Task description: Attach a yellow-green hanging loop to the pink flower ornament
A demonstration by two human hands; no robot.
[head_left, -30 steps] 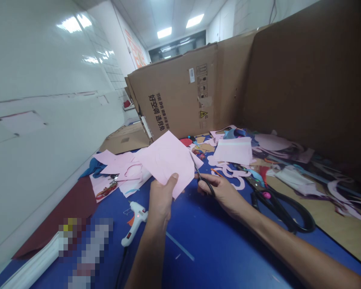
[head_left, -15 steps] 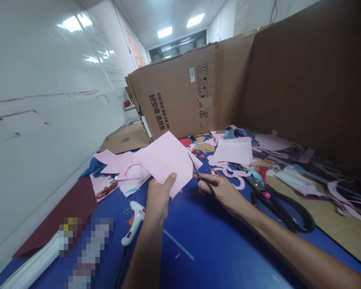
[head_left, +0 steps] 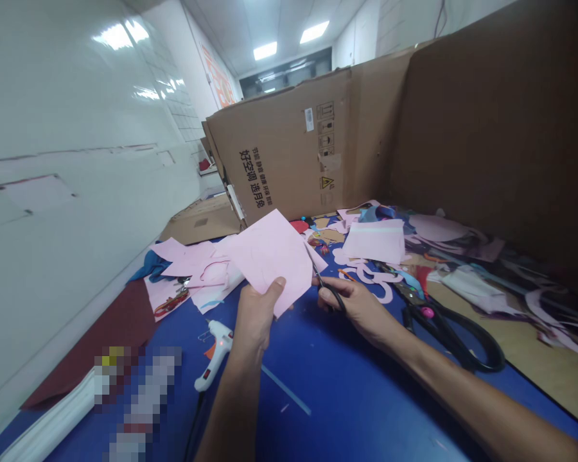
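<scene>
My left hand [head_left: 256,316] pinches the lower corner of a pink sheet of paper [head_left: 270,253], holding it up over the blue table top [head_left: 337,398]. My right hand [head_left: 359,307] grips small black-handled scissors [head_left: 324,280], whose blades bite into the sheet's right edge. A faint curved line shows on the paper.
A white glue gun [head_left: 215,354] lies by my left wrist. Large black scissors [head_left: 450,333] rest to the right. Pink offcuts [head_left: 370,276] and paper scraps [head_left: 195,266] litter the back. Tall cardboard panels [head_left: 289,147] wall the rear and right; a white wall [head_left: 52,192] runs left.
The pink sheet and scissors have shifted only slightly; my right hand has nudged the blades a little along the paper's edge.
</scene>
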